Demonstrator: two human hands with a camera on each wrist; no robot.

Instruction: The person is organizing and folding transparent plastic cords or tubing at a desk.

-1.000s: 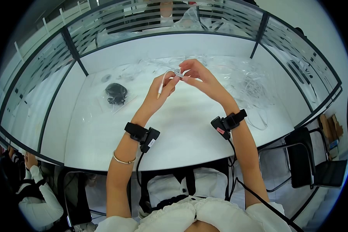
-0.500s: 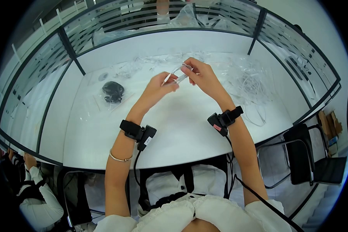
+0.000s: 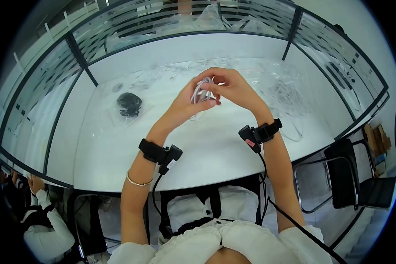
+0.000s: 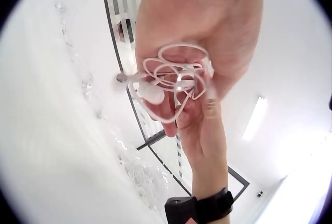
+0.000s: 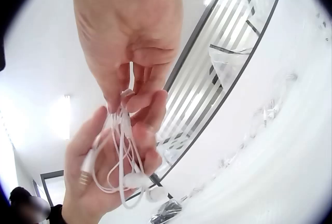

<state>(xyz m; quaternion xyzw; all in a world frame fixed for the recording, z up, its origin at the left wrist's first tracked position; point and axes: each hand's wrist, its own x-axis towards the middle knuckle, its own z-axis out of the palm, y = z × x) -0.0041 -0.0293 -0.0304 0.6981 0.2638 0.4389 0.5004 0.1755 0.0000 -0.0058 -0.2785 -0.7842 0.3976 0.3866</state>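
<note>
In the head view a coiled bundle of white wired earphones point(image 3: 201, 90) is between both hands, raised above the table. My left hand point(image 3: 183, 104) holds the loops in its palm with the fingers curled around them. With thumb and fingertips, my right hand point(image 3: 234, 87) pinches the same bundle from the other side. A white earbud point(image 4: 151, 93) hangs out of the loops in the left wrist view. Seen from the right wrist, the jack plug point(image 5: 85, 172) dangles at the left hand's palm, its metal tip pointing down.
On the white table point(image 3: 198, 154) a clear bag with a black item point(image 3: 129, 104) lies at the left. A heap of white cables and clear plastic point(image 3: 288, 94) lies at the right. Low partitions point(image 3: 189, 48) enclose the table; a black chair point(image 3: 343, 176) stands at the right.
A second ago the plug hung over the left wrist side. Half a second ago the hands drew a loop between them; now they are closer together, with the loops gathered in the left palm.
</note>
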